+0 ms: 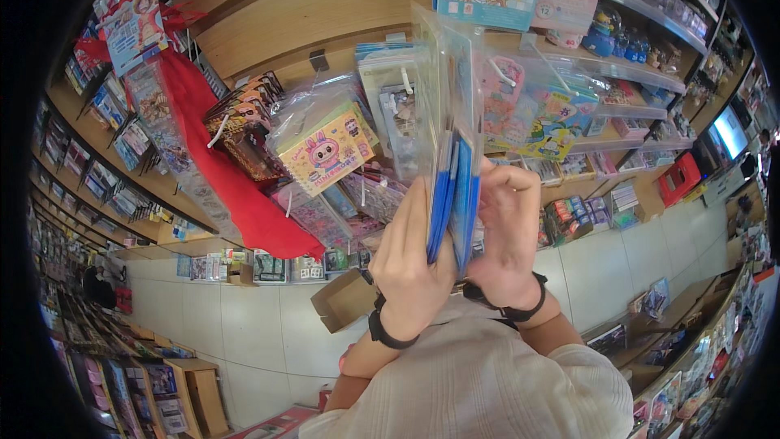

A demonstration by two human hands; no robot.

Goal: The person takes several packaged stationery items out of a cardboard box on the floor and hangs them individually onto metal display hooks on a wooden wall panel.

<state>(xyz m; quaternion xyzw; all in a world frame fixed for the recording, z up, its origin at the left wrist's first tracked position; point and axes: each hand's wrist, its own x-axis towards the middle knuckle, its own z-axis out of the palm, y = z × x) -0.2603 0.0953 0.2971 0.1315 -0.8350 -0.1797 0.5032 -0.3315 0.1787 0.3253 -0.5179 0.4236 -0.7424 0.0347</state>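
Person's L hand (406, 256) pinches blue packs (463, 195) in clear bags (463, 73), upright betw. both hands; R hand (512, 223) curled alongside, grip unclear. Behind: lettered yellow pack (327, 150) w/ pink character, red cloth (219, 175) to its L; shelves (650, 77) far R.

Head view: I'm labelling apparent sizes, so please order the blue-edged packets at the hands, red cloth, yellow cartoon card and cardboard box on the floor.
1. Blue-edged packets and red cloth: too alike to rank; the packets look nearer the camera.
2. Yellow cartoon card
3. Cardboard box, farther off
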